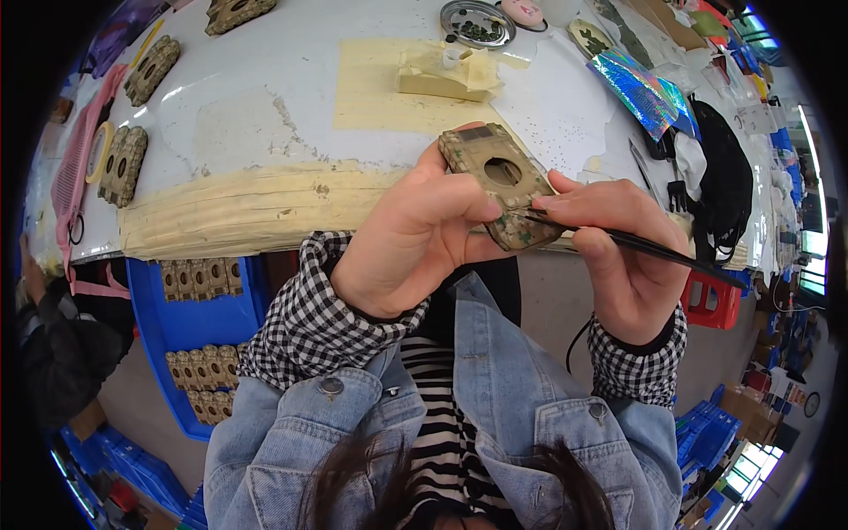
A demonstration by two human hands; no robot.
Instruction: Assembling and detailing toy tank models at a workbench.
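Note:
My left hand (411, 225) grips a tan and green camouflage model tank hull (477, 155) with a round hole in its top, tilted above the table's front edge. The left thumb presses near the hole. In my right hand (623, 234) is a pair of black tweezers (649, 250), closed between thumb and fingers. Their tips meet the hull's surface close to my left thumb. Whether the tips hold a small part is too fine to make out.
Camouflage hulls (124, 166) lie at the table's left, and several more fill a blue tray (177, 327) below. A tape-covered block (446, 79) and a round dish (477, 24) of small dark parts stand farther back. A shiny pouch (640, 93) and black bag (724, 177) lie right.

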